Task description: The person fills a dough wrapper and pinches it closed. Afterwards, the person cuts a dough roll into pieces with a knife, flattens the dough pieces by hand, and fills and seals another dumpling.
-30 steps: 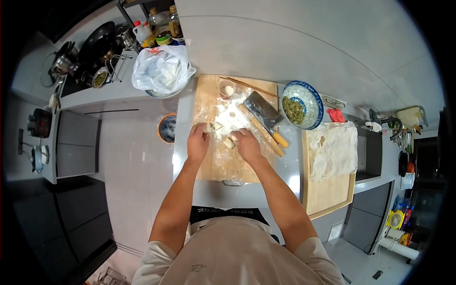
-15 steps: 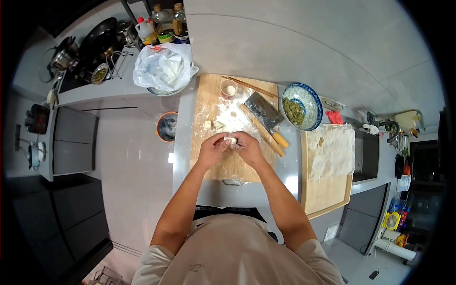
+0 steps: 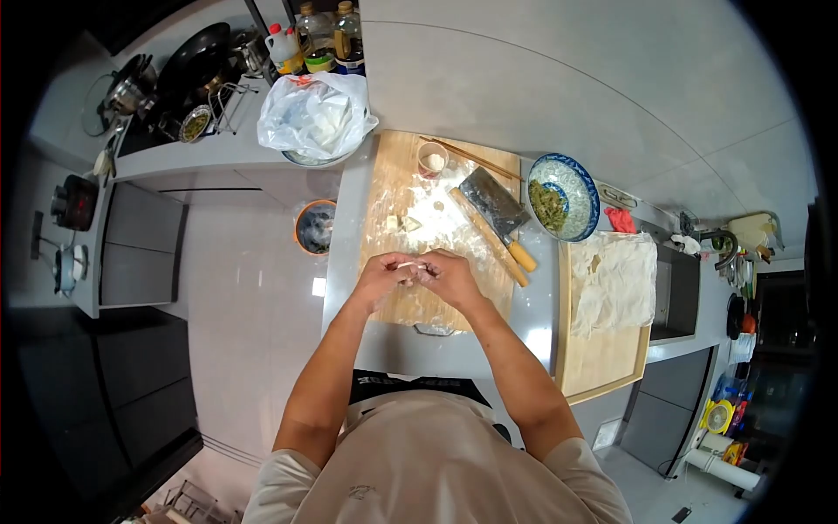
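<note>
Between my fingertips is a small white dough piece (image 3: pixel 410 265), pinched by my left hand (image 3: pixel 382 276) and my right hand (image 3: pixel 446 277) just over the wooden board (image 3: pixel 393 306). Both hands are closed on it. Two other dough pieces (image 3: pixel 393 224) lie on the board beyond my left hand. Loose flour (image 3: pixel 436 214) covers the middle. A rolling pin (image 3: pixel 489 237) lies slanted to the right of my right hand, beside a cleaver (image 3: pixel 491 203) with a wooden handle. A small cup of flour (image 3: pixel 432 161) and chopsticks (image 3: pixel 472 157) are at the board's far side.
A blue-rimmed bowl (image 3: pixel 595 196) with green filling stands right of the board. Farther right, a wooden tray (image 3: pixel 602 367) holds a floured cloth (image 3: pixel 615 288), near the sink (image 3: pixel 676 297). A plastic bag (image 3: pixel 314 118) covers a bowl at the far left.
My hands have come together with a dough piece between them, which now looks thinner than half a second ago. The whole view has shifted slightly.
</note>
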Demonstrator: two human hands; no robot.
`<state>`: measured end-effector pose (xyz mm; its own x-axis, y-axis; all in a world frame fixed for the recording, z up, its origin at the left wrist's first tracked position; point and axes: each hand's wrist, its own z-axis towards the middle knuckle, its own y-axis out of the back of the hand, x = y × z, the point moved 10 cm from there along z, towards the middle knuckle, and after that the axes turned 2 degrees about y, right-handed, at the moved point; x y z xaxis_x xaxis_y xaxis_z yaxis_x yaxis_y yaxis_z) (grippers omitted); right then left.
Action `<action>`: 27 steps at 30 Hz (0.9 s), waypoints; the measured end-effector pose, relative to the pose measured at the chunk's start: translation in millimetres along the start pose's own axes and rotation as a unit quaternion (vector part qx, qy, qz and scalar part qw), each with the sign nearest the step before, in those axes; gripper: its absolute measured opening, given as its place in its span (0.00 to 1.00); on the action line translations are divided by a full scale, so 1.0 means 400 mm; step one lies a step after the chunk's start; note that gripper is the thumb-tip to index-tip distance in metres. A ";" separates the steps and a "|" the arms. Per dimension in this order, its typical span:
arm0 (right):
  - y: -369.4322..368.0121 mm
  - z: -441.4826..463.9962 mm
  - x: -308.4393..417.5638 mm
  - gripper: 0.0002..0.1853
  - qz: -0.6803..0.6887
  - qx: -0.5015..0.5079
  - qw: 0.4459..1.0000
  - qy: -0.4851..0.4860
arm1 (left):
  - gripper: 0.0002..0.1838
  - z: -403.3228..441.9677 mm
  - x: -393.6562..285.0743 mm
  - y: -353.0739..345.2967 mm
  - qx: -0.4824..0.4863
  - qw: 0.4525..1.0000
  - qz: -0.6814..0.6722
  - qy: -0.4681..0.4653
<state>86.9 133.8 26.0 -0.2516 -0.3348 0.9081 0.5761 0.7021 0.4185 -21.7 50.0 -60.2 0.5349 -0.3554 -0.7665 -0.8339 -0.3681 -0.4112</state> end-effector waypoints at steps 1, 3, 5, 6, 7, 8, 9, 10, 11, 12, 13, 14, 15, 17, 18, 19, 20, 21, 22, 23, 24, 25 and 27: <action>-0.003 0.000 -0.014 0.13 -0.021 0.001 1.000 -0.012 | 0.09 -0.001 0.004 0.004 -0.008 1.000 0.005 0.012; -0.005 0.013 -0.040 0.12 -0.066 -0.025 0.997 -0.017 | 0.09 0.005 0.014 0.019 -0.016 1.000 0.009 0.024; -0.003 0.036 -0.071 0.11 -0.110 -0.049 0.993 -0.019 | 0.10 0.016 -0.003 0.071 -0.084 0.988 0.130 -0.019; 0.034 0.048 -0.091 0.10 -0.120 -0.133 0.983 -0.036 | 0.10 0.011 -0.018 0.069 -0.087 0.988 0.129 -0.021; 0.073 0.054 -0.094 0.09 -0.128 -0.215 0.967 -0.054 | 0.11 -0.010 -0.073 0.079 -0.146 0.954 0.249 -0.078; 0.077 0.073 -0.072 0.11 -0.148 -0.221 0.964 -0.010 | 0.12 -0.036 -0.124 0.073 -0.202 0.900 0.364 -0.130; 0.074 0.096 -0.072 0.11 -0.147 -0.219 0.965 -0.010 | 0.12 -0.030 -0.111 0.074 -0.203 0.900 0.364 -0.129; 0.059 0.125 -0.069 0.14 -0.150 -0.200 0.968 -0.004 | 0.13 -0.036 -0.122 0.063 -0.213 0.886 0.370 -0.181; 0.042 0.147 -0.063 0.16 -0.153 -0.182 0.971 0.002 | 0.15 -0.045 -0.133 0.056 -0.221 0.870 0.374 -0.234; 0.005 0.166 -0.075 0.18 -0.165 -0.133 0.977 -0.010 | 0.15 -0.047 -0.133 0.057 -0.222 0.870 0.374 -0.234; -0.002 0.176 -0.080 0.18 -0.165 -0.132 0.977 -0.010 | 0.17 -0.065 -0.153 0.039 -0.236 0.813 0.456 -0.275; -0.027 0.190 -0.068 0.18 -0.230 -0.101 0.968 0.020 | 0.18 -0.085 -0.167 0.017 -0.248 0.747 0.532 -0.313; -0.057 0.199 -0.062 0.17 -0.292 -0.069 0.953 0.050 | 0.18 -0.100 -0.174 0.014 -0.251 0.746 0.532 -0.311; -0.065 0.202 -0.065 0.15 -0.286 -0.085 0.952 0.062 | 0.24 -0.127 -0.185 0.039 -0.293 0.776 0.488 -0.271; -0.044 0.194 -0.069 0.14 -0.212 -0.118 0.970 0.030 | 0.24 -0.128 -0.180 0.050 -0.294 0.776 0.487 -0.271; -0.023 0.180 -0.074 0.13 -0.137 -0.150 0.979 -0.002 | 0.22 -0.124 -0.171 0.064 -0.281 0.794 0.470 -0.263; -0.017 0.163 -0.058 0.13 -0.139 -0.151 0.979 -0.001 | 0.21 -0.117 -0.163 0.071 -0.268 0.811 0.452 -0.257; -0.007 0.139 -0.073 0.12 -0.035 -0.151 0.987 -0.049 | 0.21 -0.113 -0.176 0.055 -0.266 0.811 0.450 -0.261; -0.004 0.108 -0.094 0.11 0.069 -0.149 0.982 -0.097 | 0.17 -0.101 -0.176 0.044 -0.242 0.870 0.344 -0.257; 0.010 0.082 -0.085 0.11 0.067 -0.151 0.981 -0.097 | 0.14 -0.092 -0.175 0.034 -0.214 0.915 0.234 -0.248; -0.003 0.068 -0.076 0.11 0.065 -0.093 0.989 -0.097 | 0.14 -0.081 -0.172 0.034 -0.211 0.915 0.234 -0.250; -0.021 0.047 -0.089 0.10 0.063 -0.036 0.993 -0.098 | 0.13 -0.048 -0.141 0.025 -0.165 0.929 0.240 -0.228; -0.015 0.014 -0.111 0.13 0.112 -0.035 0.990 -0.079 | 0.13 -0.015 -0.098 0.013 -0.113 0.940 0.247 -0.205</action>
<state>90.1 148.1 -16.7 -0.2274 -0.0689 0.9714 0.6823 0.7004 0.2094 -46.1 57.0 -29.2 -0.0461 -0.1873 -0.9812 -0.8917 -0.4351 0.1249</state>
